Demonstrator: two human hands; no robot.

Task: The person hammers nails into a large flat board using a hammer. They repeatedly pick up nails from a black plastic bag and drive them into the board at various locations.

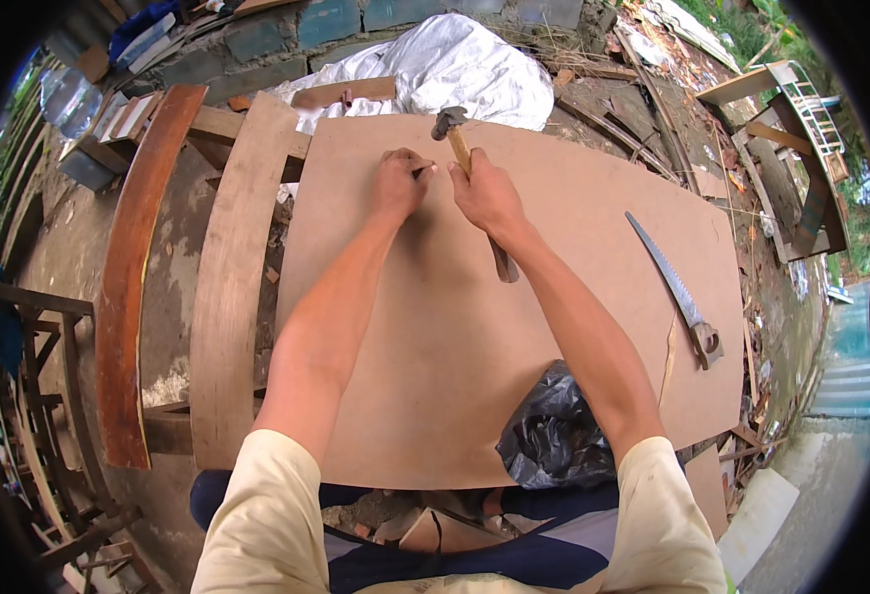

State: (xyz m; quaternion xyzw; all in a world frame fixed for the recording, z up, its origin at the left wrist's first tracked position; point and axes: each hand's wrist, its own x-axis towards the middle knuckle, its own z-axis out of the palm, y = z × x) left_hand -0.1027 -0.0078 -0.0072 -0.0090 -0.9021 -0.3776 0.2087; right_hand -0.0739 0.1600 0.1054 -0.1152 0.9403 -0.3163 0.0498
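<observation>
hammer (461, 148) over the far part of the board (395, 376), head up and away from the body, handle slanting back past the right wrist. right grip (486, 196) wrapped firmly round mid-handle. left grip (397, 185) just beside it, fingertips pinched together, seemingly on a small dark piece (418, 172); too small to name, cannot tell whether touching the board.

to do it well, by judgement: keep the small dark piece steady and square to the board, fingertips low and clear of the head's path. tap lightly first, wrist loose, face flat. choked-up hold better suited to short, careful taps; slide nearer the butt only for firmer blows. beware of glancing off toward the left thumb.

pose: both forearms (332, 315) reaching well forward, converging toward the hammer, elbows fairly straight. back of the left grip uppermost, right grip angled inward. long reach, so probably less control; better to lean in or work nearer the body. bag (554, 436) beside the right arm, worth keeping clear of the elbow. saw (677, 282) well apart, on the board's right side.
</observation>
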